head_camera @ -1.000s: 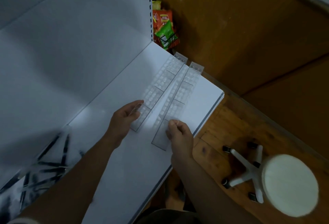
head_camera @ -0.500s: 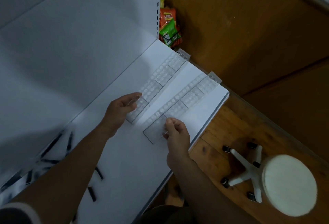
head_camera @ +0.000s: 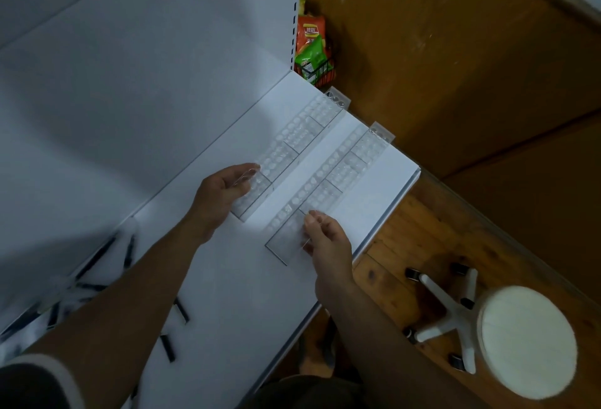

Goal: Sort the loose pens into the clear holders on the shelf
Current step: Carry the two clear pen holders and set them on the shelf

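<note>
Setting: white shelf [head_camera: 227, 295] against a white back panel [head_camera: 130, 83], dim light, wooden floor [head_camera: 422, 229] beyond the shelf's front edge.
Loose pens [head_camera: 94, 259]: dark and blurred, in a heap well left of the left hand, beyond the forearm. They lie at mixed angles and none is in a holder.
Short dark pieces [head_camera: 180, 310]: two, on bare shelf just right of the left forearm, near the elbow. Pen or cap cannot be told.
Left hand [head_camera: 224, 194]: fingers curled over the near end of the rear clear holder [head_camera: 292, 145], gripping it, fingertips showing through the plastic.
Rear clear holder, lie: flat on the shelf, its long axis running from the left hand away to the upper right. The far end is at the shelf's right end.
Front clear holder [head_camera: 338, 174]: parallel to the rear one, with a strip of bare shelf between. Same heading, and its near end reaches closer to the viewer.
Right hand [head_camera: 325, 239]: thumb and fingers pinch the near end of the front clear holder.
Snack packets [head_camera: 310, 47]: orange and green, in a wire basket [head_camera: 320, 72] past the holders' far ends, well beyond both hands.
Stool [head_camera: 527, 347]: round white seat on a castor base, on the floor right of the right forearm.
</note>
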